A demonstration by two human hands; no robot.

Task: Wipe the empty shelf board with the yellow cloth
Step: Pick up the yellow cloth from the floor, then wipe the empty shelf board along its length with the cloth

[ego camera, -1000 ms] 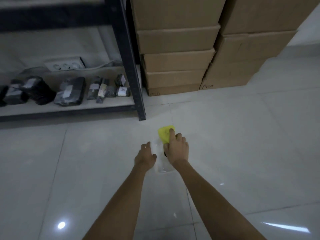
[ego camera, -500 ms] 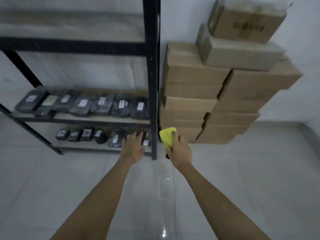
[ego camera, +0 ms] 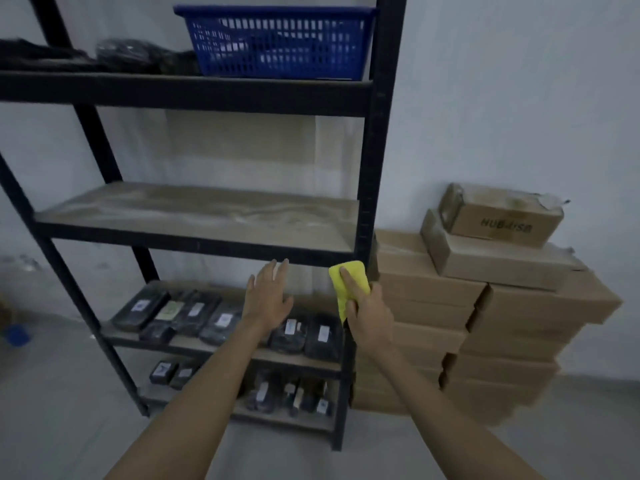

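While both hands hover below the bare shelf [ego camera: 194, 216], nothing touches it.
Right hand [ego camera: 372, 315] clasps the cloth [ego camera: 349, 282]; left hand [ego camera: 268, 296], at nine o'clock, spread empty.

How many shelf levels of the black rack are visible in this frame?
4. Top shelf holds a blue basket; the empty shelf board sits below; two lower shelves carry dark packages. Levels above the frame may be hidden.
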